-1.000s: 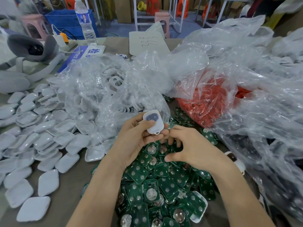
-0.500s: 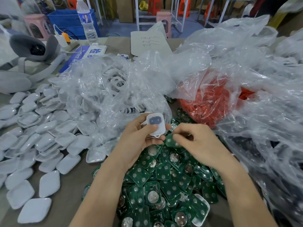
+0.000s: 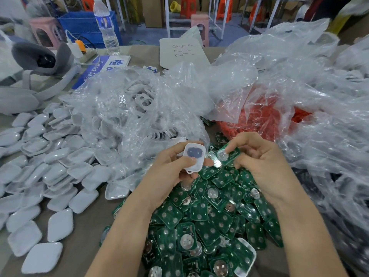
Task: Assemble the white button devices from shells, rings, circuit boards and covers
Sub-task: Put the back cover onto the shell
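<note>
Observed from the head view, positions given by clock face from frame centre.

1. Left hand (image 3: 165, 176), just below centre: fingers curled round a white shell (image 3: 194, 155), thumb lying across its lower face. The shell is held face-up, tilted, with a blue-grey insert showing in its recess and a small loop at its lower edge.

2. Right hand (image 3: 263, 166), at 4 o'clock and just beside the left: index finger and thumb pinch one green circuit board (image 3: 232, 155) by its edges; the remaining fingers are loosely curled. The board sits just right of the shell, apart from it, with a round silver contact facing up.

3. Pile of circuit boards (image 3: 209, 216), at 6 o'clock: heaped under both hands and forearms, green, many showing silver discs.

4. White covers (image 3: 50, 166), at 8 to 9 o'clock: spread loosely over the table (image 3: 89, 222), some stacked, some upturned.

5. Clear bag of white rings (image 3: 129, 112), at 10 o'clock, open and crumpled.

6. Clear bag of orange parts (image 3: 259, 120), at 2 o'clock, partly covered by further plastic sheeting; the parts themselves cannot be made out.

7. Far edge, 11 to 12 o'clock: water bottle (image 3: 106, 27) upright, blue sign (image 3: 99, 68) lying flat, handwritten paper note (image 3: 181, 52)
</note>
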The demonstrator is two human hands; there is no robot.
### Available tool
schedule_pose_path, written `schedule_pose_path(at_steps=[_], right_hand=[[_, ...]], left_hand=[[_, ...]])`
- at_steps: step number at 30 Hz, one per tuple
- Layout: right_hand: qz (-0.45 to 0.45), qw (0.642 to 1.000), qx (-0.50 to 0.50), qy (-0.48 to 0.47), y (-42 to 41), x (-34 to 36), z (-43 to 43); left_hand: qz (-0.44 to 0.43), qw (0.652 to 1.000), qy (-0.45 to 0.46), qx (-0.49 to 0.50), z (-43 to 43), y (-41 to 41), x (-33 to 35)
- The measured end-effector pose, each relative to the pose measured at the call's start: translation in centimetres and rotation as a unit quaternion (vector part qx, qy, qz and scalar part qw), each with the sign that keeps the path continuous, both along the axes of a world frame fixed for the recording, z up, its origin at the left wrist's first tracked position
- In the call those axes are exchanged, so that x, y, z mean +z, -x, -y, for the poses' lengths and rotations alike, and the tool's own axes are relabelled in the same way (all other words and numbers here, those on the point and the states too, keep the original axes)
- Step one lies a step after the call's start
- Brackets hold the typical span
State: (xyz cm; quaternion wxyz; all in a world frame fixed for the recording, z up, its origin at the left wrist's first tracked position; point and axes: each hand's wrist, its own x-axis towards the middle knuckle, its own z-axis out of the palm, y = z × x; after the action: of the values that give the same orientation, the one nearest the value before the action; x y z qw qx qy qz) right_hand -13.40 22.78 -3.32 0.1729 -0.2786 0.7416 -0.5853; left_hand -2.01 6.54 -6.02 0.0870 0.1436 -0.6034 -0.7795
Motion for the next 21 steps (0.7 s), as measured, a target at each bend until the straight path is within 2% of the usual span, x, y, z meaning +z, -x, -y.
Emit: schedule_pose_path(at_steps=[11, 16, 21], right_hand=[[0.123, 0.98, 0.046, 0.151, 0.1, -0.3, 0.4], [0.0, 0.992, 0.06, 0.109, -0.6, 0.1, 0.3], [-0.02, 0.992, 0.064, 0.104, -1.3, -0.1, 1.0]], left_hand=[[0.007, 0.995, -0.067, -0.076, -0.3, 0.1, 0.6], [0.021, 0.996, -0.031, -0.084, -0.4, 0.2, 0.6], [0.033, 0.996, -0.024, -0.077, -0.5, 0.3, 0.6]])
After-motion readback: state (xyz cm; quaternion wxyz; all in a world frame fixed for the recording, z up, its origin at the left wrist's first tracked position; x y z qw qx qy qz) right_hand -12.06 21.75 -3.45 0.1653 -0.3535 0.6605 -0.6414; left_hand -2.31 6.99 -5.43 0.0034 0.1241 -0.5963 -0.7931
